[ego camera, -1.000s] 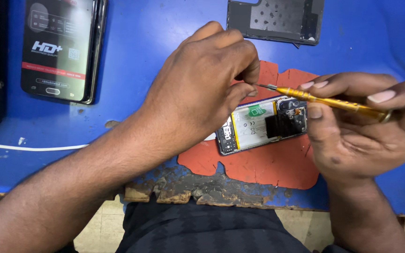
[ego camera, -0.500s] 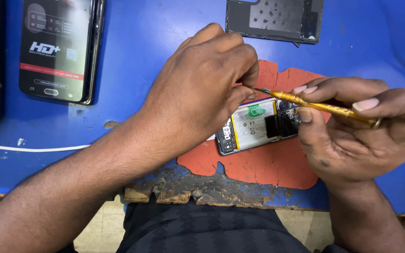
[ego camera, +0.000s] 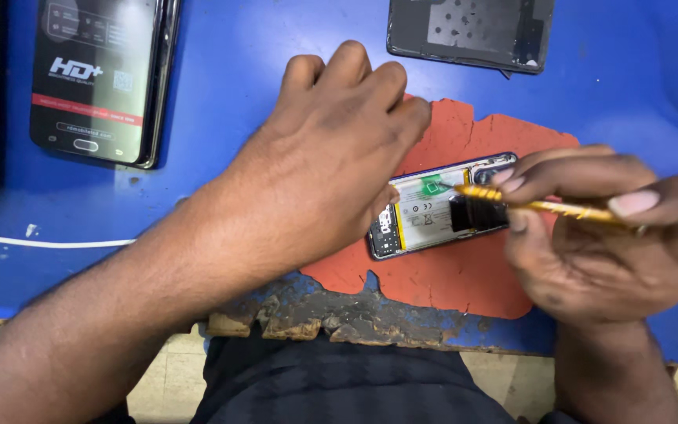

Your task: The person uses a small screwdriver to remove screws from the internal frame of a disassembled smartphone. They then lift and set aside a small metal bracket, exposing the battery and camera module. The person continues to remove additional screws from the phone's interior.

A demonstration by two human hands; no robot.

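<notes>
An opened phone (ego camera: 433,212) with its back off lies on a cracked orange mat (ego camera: 464,283), with the battery and a green part showing. My left hand (ego camera: 331,173) lies palm down over the phone's left end with the fingers curled; what is under them is hidden. My right hand (ego camera: 590,251) grips a thin yellow screwdriver (ego camera: 559,207). Its tip rests over the phone's upper right part, near the green piece.
On the blue table (ego camera: 221,102), a black phone with a sticker on its screen (ego camera: 92,78) lies at the back left, and a dark back cover (ego camera: 468,31) at the back. A white cable (ego camera: 41,242) runs along the left. The table's front edge (ego camera: 339,318) is worn and chipped.
The screwdriver tip has moved down and right, away from my left fingertips and onto the phone. My left fingers have closed and settled over the phone's left end.
</notes>
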